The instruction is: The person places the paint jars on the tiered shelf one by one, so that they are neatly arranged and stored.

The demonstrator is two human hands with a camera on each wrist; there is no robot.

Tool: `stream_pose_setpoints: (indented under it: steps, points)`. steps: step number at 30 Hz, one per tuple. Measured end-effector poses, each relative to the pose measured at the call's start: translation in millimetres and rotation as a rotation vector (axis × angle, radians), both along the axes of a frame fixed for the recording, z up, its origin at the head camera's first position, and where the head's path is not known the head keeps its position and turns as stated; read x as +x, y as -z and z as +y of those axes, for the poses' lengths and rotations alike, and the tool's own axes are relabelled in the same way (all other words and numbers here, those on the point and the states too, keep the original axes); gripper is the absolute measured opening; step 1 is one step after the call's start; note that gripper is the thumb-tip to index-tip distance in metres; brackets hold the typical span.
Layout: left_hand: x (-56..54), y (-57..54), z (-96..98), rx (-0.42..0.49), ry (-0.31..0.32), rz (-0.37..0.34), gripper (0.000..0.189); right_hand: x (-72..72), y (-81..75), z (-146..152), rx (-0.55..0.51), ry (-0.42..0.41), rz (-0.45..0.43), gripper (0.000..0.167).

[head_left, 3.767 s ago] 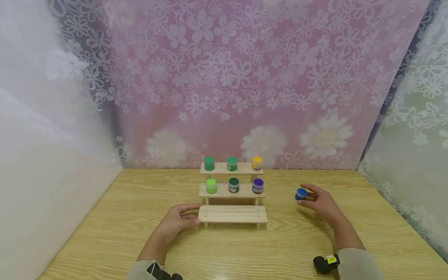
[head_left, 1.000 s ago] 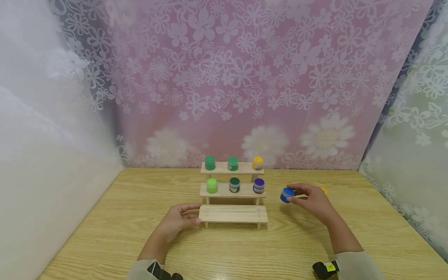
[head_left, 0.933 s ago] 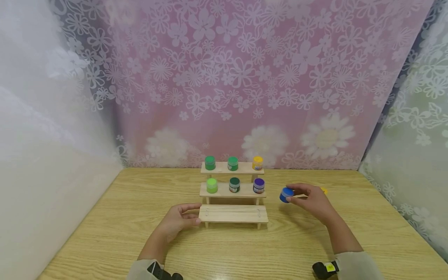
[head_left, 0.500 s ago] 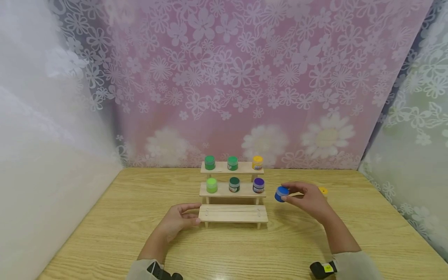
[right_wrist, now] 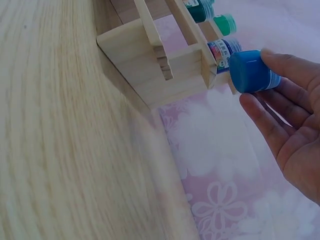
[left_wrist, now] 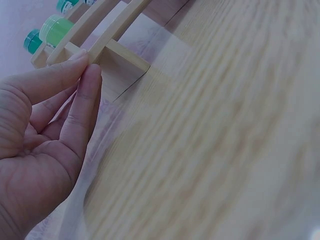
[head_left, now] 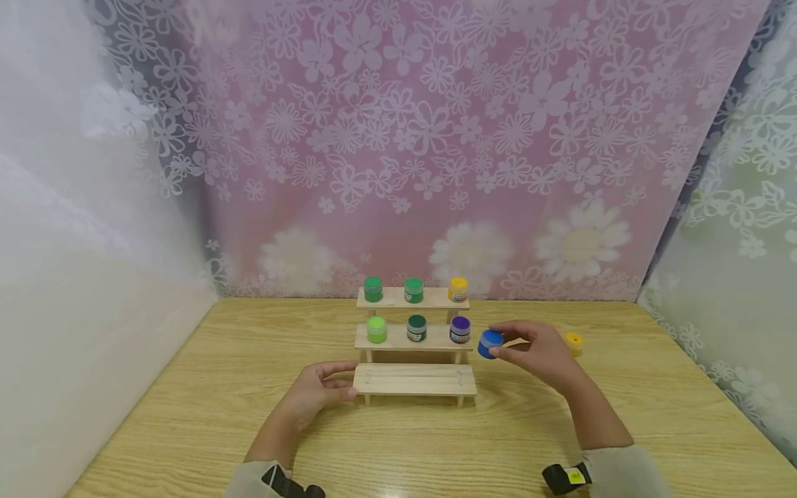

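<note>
A three-step wooden display stand point(head_left: 414, 380) stands on the table, its front step bare. At that step's left end, my left hand point(head_left: 316, 394) pinches the board between thumb and fingertips, seen closer in the left wrist view point(left_wrist: 55, 130). My right hand point(head_left: 540, 354) holds a blue paint jar point(head_left: 490, 344) by thumb and fingers, off the table and just right of the stand. In the right wrist view the blue jar point(right_wrist: 250, 72) is tilted. On the middle step sit a light green jar point(head_left: 376, 330), a dark green jar point(head_left: 416, 328) and a purple jar point(head_left: 460, 330).
Two green jars point(head_left: 373, 290) and a yellow jar point(head_left: 458, 290) sit on the top step. Another yellow jar point(head_left: 573, 344) stands on the table point(head_left: 398, 449) behind the right hand, partly hidden. A floral curtain point(head_left: 405, 173) hangs at the table's back edge.
My right hand has carried the blue jar leftward, toward the stand, bringing the yellow jar on the table into view. My left hand has stayed at the front step's end.
</note>
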State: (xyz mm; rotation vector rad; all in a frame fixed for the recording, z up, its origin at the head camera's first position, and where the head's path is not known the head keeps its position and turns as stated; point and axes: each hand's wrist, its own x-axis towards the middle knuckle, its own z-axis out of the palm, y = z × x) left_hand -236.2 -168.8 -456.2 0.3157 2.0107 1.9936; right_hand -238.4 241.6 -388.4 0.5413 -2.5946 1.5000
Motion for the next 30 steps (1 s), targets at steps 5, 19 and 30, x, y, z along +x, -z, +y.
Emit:
stream_pose_setpoints:
  steps: [5,19,30]
  points:
    - [-0.2,0.9,-0.9,0.005,-0.001,-0.005,0.061,0.0,-3.0,-8.0,-0.017,-0.024,0.007,0.040]
    - [0.0,-1.8,0.1,0.003,0.005,0.001,0.060,5.2,-9.1,-29.2,-0.048,-0.113,0.011,0.038]
    - [-0.3,-0.8,-0.3,0.003,0.001,-0.001,0.059,4.1,-9.2,-49.6,-0.078,-0.194,0.022,0.036]
